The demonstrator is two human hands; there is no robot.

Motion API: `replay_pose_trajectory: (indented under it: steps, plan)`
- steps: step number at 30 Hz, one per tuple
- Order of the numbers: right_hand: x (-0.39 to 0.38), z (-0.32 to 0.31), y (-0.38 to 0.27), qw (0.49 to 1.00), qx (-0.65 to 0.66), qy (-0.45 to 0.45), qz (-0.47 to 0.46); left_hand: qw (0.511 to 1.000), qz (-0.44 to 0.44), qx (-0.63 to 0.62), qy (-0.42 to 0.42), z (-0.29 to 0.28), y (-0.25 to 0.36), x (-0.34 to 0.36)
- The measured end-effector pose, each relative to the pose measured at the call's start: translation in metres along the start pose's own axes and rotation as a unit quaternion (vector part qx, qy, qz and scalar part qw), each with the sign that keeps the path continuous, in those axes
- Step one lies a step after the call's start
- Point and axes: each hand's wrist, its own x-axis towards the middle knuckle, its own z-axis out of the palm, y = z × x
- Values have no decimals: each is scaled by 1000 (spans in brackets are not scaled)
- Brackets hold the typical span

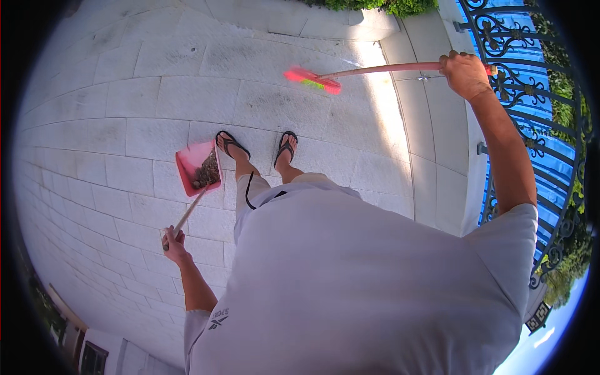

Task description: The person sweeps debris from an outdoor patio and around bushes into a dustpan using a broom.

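Observation:
My left hand (174,242) is wrapped round the handle of a long-handled red dustpan (181,169). The pan is beside my left foot and holds a heap of dark debris (208,170). Out to the right, my right hand (465,74) grips a broom (387,68) near the top end of its reddish handle. The broom's pink head, with some yellow-green bristles, is over the paving ahead of my feet and looks slightly blurred. I cannot tell whether its bristles touch the ground.
Pale stone paving (112,100) spreads around my sandalled feet. On the right, a low stone ledge (431,125) carries a black wrought-iron fence (537,94) with blue sheeting behind it. Green plants (400,6) edge the paving at the far side. A sunlit strip runs along the ledge.

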Motion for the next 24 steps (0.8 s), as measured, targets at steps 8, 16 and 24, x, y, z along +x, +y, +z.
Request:
replay_pose_trajectory:
  steps: [8,16,24]
  plan:
    - [32,47,-76,950,207,-215,89,1000,-2,3,-8,-5,1,7]
    - [22,108,-58,930,214,-256,156,1000,0,12,-12,-18,-5,17]
    - [-17,106,-135,910,333,-193,152,1000,19,-21,9,-8,-10,23]
